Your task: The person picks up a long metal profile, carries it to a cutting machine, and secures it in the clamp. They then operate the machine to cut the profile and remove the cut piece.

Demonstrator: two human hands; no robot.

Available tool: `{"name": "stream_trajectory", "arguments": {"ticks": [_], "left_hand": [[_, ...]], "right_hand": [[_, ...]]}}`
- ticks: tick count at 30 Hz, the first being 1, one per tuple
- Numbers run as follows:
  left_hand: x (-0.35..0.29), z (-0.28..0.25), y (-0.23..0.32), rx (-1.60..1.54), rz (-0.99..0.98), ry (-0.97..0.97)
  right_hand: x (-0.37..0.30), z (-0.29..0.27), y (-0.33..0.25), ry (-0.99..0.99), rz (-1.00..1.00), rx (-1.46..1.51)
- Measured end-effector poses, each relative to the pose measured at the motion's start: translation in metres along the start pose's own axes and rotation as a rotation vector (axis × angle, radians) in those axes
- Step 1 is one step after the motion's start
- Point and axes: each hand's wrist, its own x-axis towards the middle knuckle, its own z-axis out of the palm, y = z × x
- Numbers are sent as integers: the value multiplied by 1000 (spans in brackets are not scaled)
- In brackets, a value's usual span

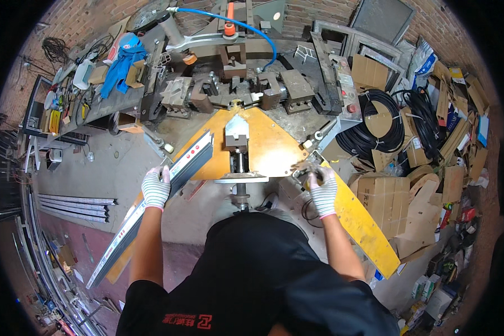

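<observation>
My left hand (155, 189), in a striped work glove, is closed on a long grey frame profile (191, 162) with a white printed strip along it. The profile slants from the orange machine table (207, 157) down to the lower left, along the left support wing. On the other side, my right hand (323, 194), gloved alike, has its fingers curled at the inner end of the yellow support wing (359, 219), beside a small metal fitting. What those fingers hold, if anything, I cannot make out. Between the hands stands the machine's central metal block (236, 143).
Heavy metal clamp blocks (297, 92) line the machine behind the table, under a blue air hose (252, 25). Black coiled hose (358, 134) and cardboard boxes (378, 199) crowd the right. More profiles (75, 206) lie at left; a cluttered bench (95, 109) stands beyond.
</observation>
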Motion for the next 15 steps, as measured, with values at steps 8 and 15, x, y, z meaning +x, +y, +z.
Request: {"name": "stream_trajectory", "arguments": {"ticks": [8,15], "left_hand": [[24,3,30,-328,-52,56],[83,39,116,-679,232,39]], "right_hand": [[90,65,-102,-68,-62,203],[161,142,-132,-268,-17,110]]}}
